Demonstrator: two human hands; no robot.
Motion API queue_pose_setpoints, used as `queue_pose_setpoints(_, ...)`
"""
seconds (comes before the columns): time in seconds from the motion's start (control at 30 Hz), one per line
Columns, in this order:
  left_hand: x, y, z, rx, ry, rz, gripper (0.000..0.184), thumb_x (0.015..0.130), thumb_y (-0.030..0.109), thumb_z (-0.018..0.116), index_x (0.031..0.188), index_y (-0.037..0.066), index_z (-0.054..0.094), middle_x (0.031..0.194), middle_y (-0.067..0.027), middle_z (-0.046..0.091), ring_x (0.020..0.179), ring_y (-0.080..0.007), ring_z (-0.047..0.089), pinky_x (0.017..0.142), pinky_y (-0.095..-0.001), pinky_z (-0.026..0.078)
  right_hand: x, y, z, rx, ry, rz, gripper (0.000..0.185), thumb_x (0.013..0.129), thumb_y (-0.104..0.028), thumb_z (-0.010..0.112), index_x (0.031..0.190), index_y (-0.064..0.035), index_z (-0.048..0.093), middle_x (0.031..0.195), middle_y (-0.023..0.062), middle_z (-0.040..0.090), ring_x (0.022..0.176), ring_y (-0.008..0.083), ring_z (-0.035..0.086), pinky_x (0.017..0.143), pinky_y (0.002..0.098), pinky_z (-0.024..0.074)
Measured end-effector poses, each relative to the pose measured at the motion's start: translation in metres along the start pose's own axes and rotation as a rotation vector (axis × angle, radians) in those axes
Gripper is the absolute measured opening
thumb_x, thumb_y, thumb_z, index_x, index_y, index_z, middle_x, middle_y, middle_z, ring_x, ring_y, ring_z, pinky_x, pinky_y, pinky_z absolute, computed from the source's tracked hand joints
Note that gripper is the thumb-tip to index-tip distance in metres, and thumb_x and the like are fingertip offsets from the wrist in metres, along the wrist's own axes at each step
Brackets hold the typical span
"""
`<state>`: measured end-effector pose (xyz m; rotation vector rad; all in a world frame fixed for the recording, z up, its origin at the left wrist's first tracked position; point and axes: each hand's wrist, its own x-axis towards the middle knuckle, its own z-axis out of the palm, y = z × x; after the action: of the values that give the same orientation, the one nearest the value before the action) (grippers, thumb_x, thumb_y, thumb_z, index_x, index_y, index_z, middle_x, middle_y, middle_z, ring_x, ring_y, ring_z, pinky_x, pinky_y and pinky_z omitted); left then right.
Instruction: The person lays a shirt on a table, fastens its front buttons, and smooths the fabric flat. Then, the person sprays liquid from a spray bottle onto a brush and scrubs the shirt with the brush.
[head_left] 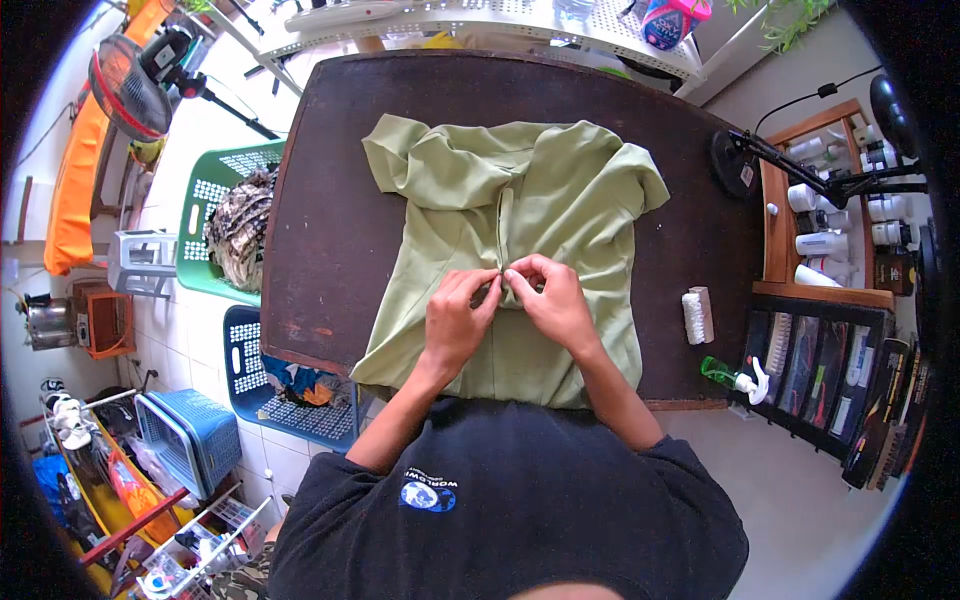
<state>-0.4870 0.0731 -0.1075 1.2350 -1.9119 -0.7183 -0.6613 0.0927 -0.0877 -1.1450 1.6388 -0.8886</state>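
The green shirt (pixel 585 235) lies spread on the table (pixel 310 250) right in front of me, its short sleeves at the far end and its hem near my belly, with soft creases running across it. My left hand (pixel 460 312) and right hand (pixel 552 302) meet at its middle, the fingers of each pinched on the front strip, tips nearly touching; the bit between them may be a button, but it is too small to be sure. To the right, a white-bristled brush (pixel 697 316) lies on the table, with a spray bottle (pixel 735 381) just beyond the edge and a black lamp (pixel 790 167) farther up. Off to the left stand a green basket (pixel 225 160) and a blue basket (pixel 246 385), both holding cloth, and a fan (pixel 130 90) higher up.
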Motion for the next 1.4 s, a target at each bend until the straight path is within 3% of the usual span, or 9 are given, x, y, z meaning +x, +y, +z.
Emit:
queue_pose_setpoints(0.13, 0.002, 0.002, -0.001, 0.02, 0.011, 0.04, 0.017, 0.087, 0.003, 0.08, 0.104, 0.005, 0.078, 0.101, -0.0065, 0.077, 0.087, -0.0239, 0.068, 0.078, -0.0354, 0.057, 0.001, 0.002, 0.001, 0.013, -0.002, -0.015, 0.018, 0.099, -0.012, 0.072, 0.107, 0.0042, 0.078, 0.087, 0.0087, 0.078, 0.07, 0.0146, 0.064, 0.064, 0.0307, 0.0524)
queue_pose_setpoints(0.43, 0.001, 0.0, 0.004, 0.448, -0.053, 0.189, 0.009, 0.086, 0.005, 0.081, 0.093, 0.008, 0.075, 0.097, -0.0036, 0.072, 0.085, -0.0223, 0.065, 0.074, -0.0352, 0.055, -0.003, -0.003, 0.001, -0.042, -0.024, -0.062, 0.017, 0.1, -0.011, 0.073, 0.106, 0.0033, 0.078, 0.088, 0.0081, 0.079, 0.07, 0.0151, 0.064, 0.064, 0.0297, 0.0522)
queue_pose_setpoints(0.63, 0.001, -0.004, 0.002, 0.456, -0.131, 0.166, 0.018, 0.087, 0.009, 0.078, 0.104, 0.01, 0.072, 0.104, -0.0038, 0.07, 0.09, -0.0231, 0.064, 0.076, -0.036, 0.055, -0.002, -0.001, -0.002, 0.02, -0.009, -0.04, 0.016, 0.099, -0.011, 0.073, 0.105, 0.0029, 0.078, 0.088, 0.0076, 0.078, 0.069, 0.0152, 0.063, 0.064, 0.0298, 0.0516)
queue_pose_setpoints(0.8, 0.0, 0.0, -0.009, 0.263, -0.041, 0.121, 0.019, 0.086, 0.009, 0.081, 0.104, 0.009, 0.074, 0.103, -0.0039, 0.072, 0.09, -0.0245, 0.067, 0.08, -0.0366, 0.056, -0.004, -0.001, -0.009, -0.015, 0.002, -0.03, 0.014, 0.098, -0.01, 0.074, 0.102, 0.002, 0.078, 0.088, 0.0082, 0.078, 0.069, 0.0163, 0.063, 0.065, 0.0311, 0.0521)
queue_pose_setpoints(0.97, -0.013, 0.003, -0.019, 0.328, -0.001, 0.112, 0.026, 0.086, 0.009, 0.081, 0.11, 0.01, 0.072, 0.106, -0.0046, 0.072, 0.092, -0.0255, 0.067, 0.083, -0.0373, 0.056, -0.016, -0.013, -0.013, -0.128, 0.064, -0.175, 0.01, 0.096, -0.01, 0.077, 0.103, -0.0019, 0.077, 0.089, 0.005, 0.074, 0.075, 0.0152, 0.06, 0.074, 0.0296, 0.0502)
queue_pose_setpoints(1.1, -0.023, 0.009, -0.025, 0.38, 0.015, 0.058, 0.03, 0.085, 0.01, 0.081, 0.114, 0.009, 0.072, 0.11, -0.0052, 0.073, 0.093, -0.0252, 0.068, 0.083, -0.0368, 0.056, -0.037, -0.015, -0.01, -0.467, 0.137, -0.33, 0.016, 0.091, -0.013, 0.082, 0.104, -0.0066, 0.076, 0.095, 0.0043, 0.07, 0.084, 0.0197, 0.06, 0.085, 0.0338, 0.0484)
queue_pose_setpoints(1.4, -0.036, 0.008, -0.028, 0.382, -0.018, 0.036, 0.023, 0.087, 0.008, 0.08, 0.11, 0.008, 0.074, 0.104, -0.0043, 0.074, 0.091, -0.0243, 0.068, 0.082, -0.0363, 0.056, -0.05, 0.009, 0.011, -0.69, 0.231, -0.405, 0.025, 0.087, -0.017, 0.084, 0.108, -0.0106, 0.074, 0.106, 0.0052, 0.066, 0.098, 0.0234, 0.058, 0.093, 0.0374, 0.0446)
